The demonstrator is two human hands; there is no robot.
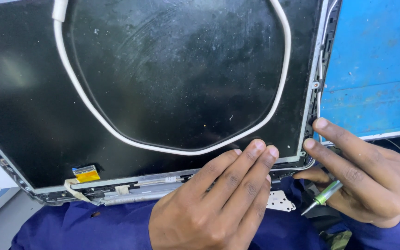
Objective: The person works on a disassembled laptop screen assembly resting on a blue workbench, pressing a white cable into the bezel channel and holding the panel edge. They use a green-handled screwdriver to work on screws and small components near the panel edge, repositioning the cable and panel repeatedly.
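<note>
1. Tape: we see a yellow tab (pixel 87 174) at the laptop screen panel's (pixel 163 83) lower left edge.
2. Our left hand (pixel 218 203) lies flat, fingers released, on the panel's bottom edge.
3. Our right hand (pixel 362 173) grips a green-tipped screwdriver (pixel 324 196), with two fingertips touching the panel's lower right corner.
4. A white cable (pixel 172 148) loops across the panel.

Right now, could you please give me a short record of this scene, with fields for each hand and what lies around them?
Left hand: flat, fingertips on the screen panel by its lower edge
Right hand: holds a screwdriver; fingertips at the panel's right corner
On panel: white cable looped
Lower left: yellow-taped ribbon connector
Behind: blue surface
</note>
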